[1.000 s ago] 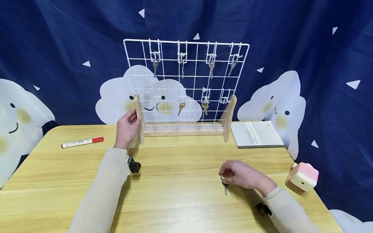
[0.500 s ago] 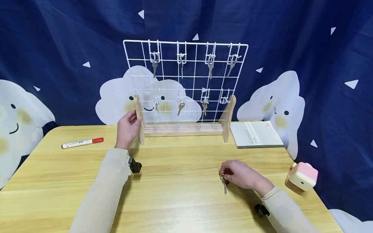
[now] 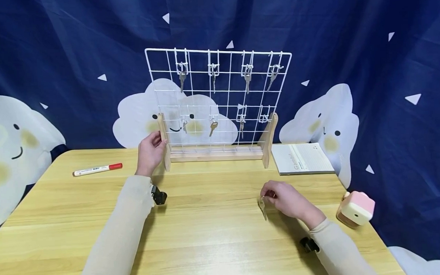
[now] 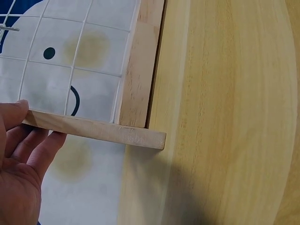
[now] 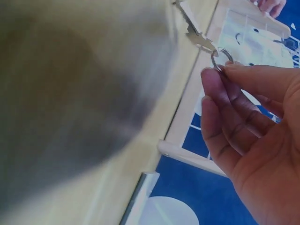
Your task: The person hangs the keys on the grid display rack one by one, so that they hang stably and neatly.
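My left hand (image 3: 151, 153) grips the left wooden upright (image 3: 164, 141) of a white wire grid rack (image 3: 231, 90); in the left wrist view the thumb lies on one side of that wood and the fingers on the other. Above the table's right half, my right hand (image 3: 285, 198) pinches a metal key (image 3: 262, 208) by its ring (image 5: 221, 58), and the key dangles below the fingertips. Several keys hang from hooks on the grid in two rows, among them a brass-coloured key (image 3: 213, 127). The lower right hook (image 3: 264, 118) bears no key.
A marker with a red cap (image 3: 97, 169) lies left of the rack. On the right are a notebook (image 3: 303, 159) and a pink and cream pencil sharpener (image 3: 356, 209) near the table edge. A dark blue curtain (image 3: 329, 28) with clouds hangs behind.
My right hand has risen slightly and moved a little toward the rack, with the key dangling from it. The left hand stays on the upright.
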`<action>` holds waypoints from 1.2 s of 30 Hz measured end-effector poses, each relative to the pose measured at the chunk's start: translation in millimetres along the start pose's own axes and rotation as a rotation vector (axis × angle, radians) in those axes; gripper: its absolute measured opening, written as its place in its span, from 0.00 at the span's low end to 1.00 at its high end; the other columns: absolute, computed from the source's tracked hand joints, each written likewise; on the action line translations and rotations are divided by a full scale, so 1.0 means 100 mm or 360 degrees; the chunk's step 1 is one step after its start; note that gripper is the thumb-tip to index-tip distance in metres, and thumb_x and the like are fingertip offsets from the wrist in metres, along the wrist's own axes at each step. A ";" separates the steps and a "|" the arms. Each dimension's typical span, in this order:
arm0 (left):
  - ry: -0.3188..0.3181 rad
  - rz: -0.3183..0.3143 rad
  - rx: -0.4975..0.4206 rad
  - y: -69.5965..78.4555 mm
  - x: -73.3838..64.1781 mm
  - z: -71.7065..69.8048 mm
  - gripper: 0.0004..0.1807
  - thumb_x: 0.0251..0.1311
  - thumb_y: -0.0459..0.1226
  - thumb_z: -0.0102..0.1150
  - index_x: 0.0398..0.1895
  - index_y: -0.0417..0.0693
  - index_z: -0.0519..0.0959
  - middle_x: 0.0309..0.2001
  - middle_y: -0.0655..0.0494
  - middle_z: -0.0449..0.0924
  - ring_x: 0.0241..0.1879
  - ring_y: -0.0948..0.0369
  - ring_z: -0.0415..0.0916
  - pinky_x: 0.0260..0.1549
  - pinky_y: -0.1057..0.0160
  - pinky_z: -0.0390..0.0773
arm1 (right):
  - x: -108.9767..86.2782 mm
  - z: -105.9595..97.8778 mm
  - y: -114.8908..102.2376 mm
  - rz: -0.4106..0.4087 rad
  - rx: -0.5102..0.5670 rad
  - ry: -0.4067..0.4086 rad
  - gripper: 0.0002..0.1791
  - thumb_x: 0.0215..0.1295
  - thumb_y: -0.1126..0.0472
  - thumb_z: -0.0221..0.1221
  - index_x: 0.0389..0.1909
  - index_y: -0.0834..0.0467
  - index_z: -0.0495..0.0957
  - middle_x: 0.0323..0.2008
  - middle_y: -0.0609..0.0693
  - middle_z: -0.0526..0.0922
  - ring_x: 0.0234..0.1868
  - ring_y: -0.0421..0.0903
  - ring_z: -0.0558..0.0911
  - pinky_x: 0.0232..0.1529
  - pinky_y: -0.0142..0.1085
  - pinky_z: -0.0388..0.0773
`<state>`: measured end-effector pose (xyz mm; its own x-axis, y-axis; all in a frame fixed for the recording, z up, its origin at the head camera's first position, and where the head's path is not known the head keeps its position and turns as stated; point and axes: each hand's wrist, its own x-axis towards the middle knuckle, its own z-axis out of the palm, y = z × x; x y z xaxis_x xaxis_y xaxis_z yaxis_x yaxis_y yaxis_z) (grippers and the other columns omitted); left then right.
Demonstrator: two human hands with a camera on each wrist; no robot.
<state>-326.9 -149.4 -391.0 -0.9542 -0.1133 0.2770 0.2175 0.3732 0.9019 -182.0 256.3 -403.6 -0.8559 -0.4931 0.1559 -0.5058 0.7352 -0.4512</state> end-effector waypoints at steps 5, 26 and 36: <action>0.0016 0.0026 0.0044 -0.02 0.00 0.02 0.22 0.69 0.29 0.55 0.64 0.31 0.70 0.60 0.35 0.74 0.60 0.48 0.73 0.59 0.60 0.75 | 0.05 -0.10 0.00 0.0019 0.0003 0.0098 0.06 0.61 0.71 0.64 0.33 0.57 0.80 0.31 0.42 0.78 0.32 0.39 0.78 0.35 0.35 0.82; 0.0023 0.0075 0.0087 0.00 -0.01 0.03 0.21 0.68 0.29 0.55 0.64 0.32 0.71 0.59 0.34 0.74 0.59 0.47 0.73 0.58 0.59 0.76 | 0.43 -0.58 -0.03 -0.0010 0.0023 0.0427 0.07 0.59 0.76 0.64 0.35 0.62 0.82 0.32 0.53 0.82 0.34 0.47 0.81 0.36 0.40 0.85; 0.0024 0.0068 0.0073 0.00 -0.02 0.02 0.21 0.68 0.29 0.56 0.63 0.32 0.71 0.60 0.35 0.73 0.60 0.48 0.73 0.59 0.59 0.75 | 0.65 -0.84 -0.08 0.0035 0.0069 0.0555 0.06 0.60 0.76 0.64 0.35 0.64 0.82 0.33 0.54 0.82 0.35 0.51 0.83 0.39 0.44 0.85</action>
<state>-325.5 -147.4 -392.2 -0.9409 -0.1097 0.3203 0.2482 0.4200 0.8729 -242.4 257.0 -315.9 -0.8556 -0.2833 0.4331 -0.4881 0.7200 -0.4933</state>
